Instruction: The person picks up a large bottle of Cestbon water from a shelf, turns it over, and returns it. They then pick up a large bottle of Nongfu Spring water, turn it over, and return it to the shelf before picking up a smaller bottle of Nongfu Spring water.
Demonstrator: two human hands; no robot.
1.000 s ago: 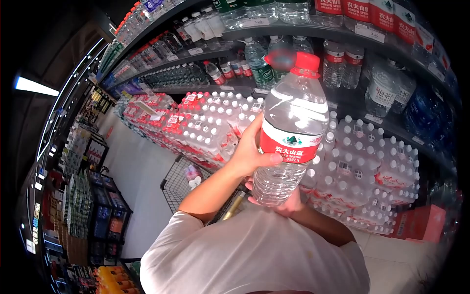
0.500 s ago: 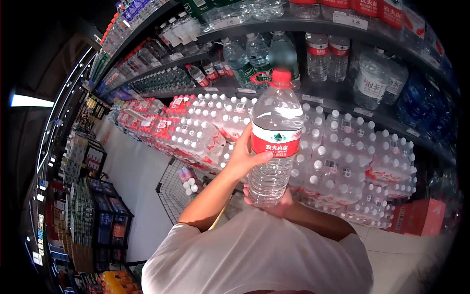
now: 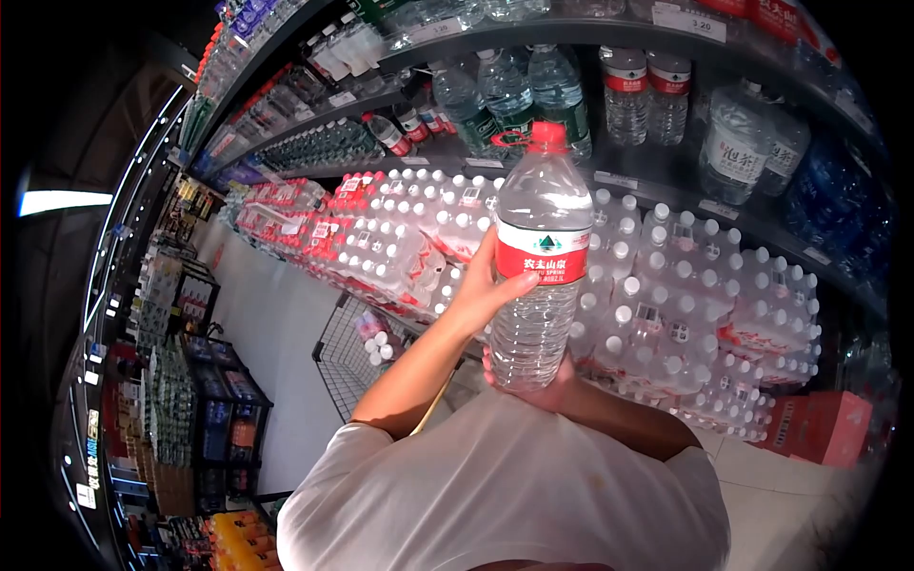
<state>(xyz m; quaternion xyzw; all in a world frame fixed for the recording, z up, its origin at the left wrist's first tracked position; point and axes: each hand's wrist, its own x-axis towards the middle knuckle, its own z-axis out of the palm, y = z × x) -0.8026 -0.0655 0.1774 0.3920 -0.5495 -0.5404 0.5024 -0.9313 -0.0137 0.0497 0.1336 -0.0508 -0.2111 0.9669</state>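
A large clear water bottle (image 3: 539,324) with a red cap, a red cap handle and a red-and-white label stands nearly upright in front of my chest. My left hand (image 3: 487,293) wraps its left side, with the thumb lying across the lower label. Beneath the base, my right hand (image 3: 552,388) supports the bottle; its fingertips show at the left of the base, and the rest is partly hidden. Behind the bottle are stacked packs of white-capped bottles (image 3: 657,324).
Shelves of bottled water (image 3: 557,90) curve across the top. A wire shopping cart (image 3: 333,352) holding a small pack of bottles (image 3: 376,338) stands at left. A red box (image 3: 819,426) sits at right. Across the aisle are crates of drinks (image 3: 224,409).
The view has shifted slightly, so the shelves and cart sit a little differently in it. Both hands keep their hold on the bottle, which is slightly higher in view.
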